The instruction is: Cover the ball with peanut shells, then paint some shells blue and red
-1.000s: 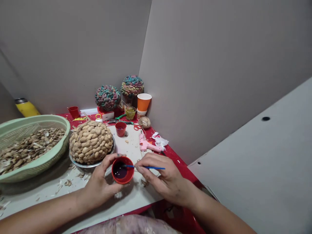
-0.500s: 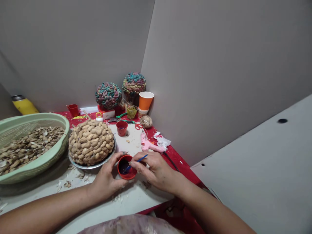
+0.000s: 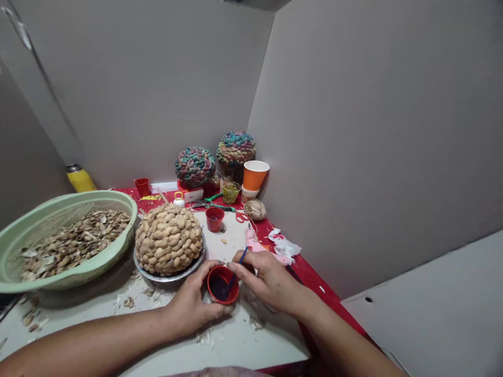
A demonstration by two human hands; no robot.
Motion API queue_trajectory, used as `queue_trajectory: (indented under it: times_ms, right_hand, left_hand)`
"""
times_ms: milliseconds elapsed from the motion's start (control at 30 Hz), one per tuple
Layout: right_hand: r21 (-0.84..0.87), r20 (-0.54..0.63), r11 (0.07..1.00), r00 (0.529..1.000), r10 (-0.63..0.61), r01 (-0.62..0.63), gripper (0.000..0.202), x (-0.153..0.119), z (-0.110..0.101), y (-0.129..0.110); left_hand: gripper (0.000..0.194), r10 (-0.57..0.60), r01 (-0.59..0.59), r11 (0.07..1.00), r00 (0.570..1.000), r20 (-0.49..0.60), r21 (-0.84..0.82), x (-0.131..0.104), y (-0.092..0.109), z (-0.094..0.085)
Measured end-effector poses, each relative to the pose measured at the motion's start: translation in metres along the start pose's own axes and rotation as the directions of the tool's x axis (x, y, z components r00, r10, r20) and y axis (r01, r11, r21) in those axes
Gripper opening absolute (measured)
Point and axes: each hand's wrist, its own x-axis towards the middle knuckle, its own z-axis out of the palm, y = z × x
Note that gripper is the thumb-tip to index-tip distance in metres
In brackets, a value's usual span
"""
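A small red cup (image 3: 234, 293) with dark liquid in it sits in the grip of my left hand (image 3: 192, 298), thumb at the near side and fingers round the far side. My right hand (image 3: 265, 277) pinches a thin blue paintbrush (image 3: 243, 256), whose lower end dips into the cup. Just beyond my left hand, a large ball covered in unshelled peanuts (image 3: 168, 238) rests in a shallow metal dish (image 3: 157, 278). A second red cup (image 3: 215, 220) stands behind, on the pale board (image 3: 231, 230).
On the left is a green basket (image 3: 131, 230) of peanut shells. A pink glue gun (image 3: 255, 243), twine ball (image 3: 255, 209), red-handled scissors (image 3: 241, 216), orange paper cup (image 3: 254, 177) and two painted peanut balls (image 3: 195, 166) stand towards the back. A yellow bottle (image 3: 81, 179) leans by the wall.
My view has turned left and up, so everything sits further right and lower. The brush now stands more upright in the cup. Both hands keep their holds.
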Motion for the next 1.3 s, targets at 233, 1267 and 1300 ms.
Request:
queue_trajectory:
  times_ms: [233, 1267, 1300]
  right_hand:
    - [-0.046, -0.081, 0.999, 0.996, 0.020, -0.024, 0.030, -0.003, 0.002, 0.001]
    - [0.053, -0.069, 0.999, 0.998, 0.014, -0.011, 0.031, 0.004, 0.002, 0.008]
    - [0.062, -0.041, 0.998, 0.999, 0.019, -0.016, 0.031, 0.007, 0.002, 0.010]
  left_hand:
    - [0.053, 0.025, -0.026, 0.999, 0.999, 0.033, 0.035, 0.000, 0.004, 0.000]
    - [0.051, 0.110, -0.109, 0.994, 0.992, -0.058, 0.027, 0.005, -0.003, 0.008]
    - [0.051, 0.102, -0.102, 0.995, 0.993, -0.065, 0.003, 0.006, -0.003, 0.008]
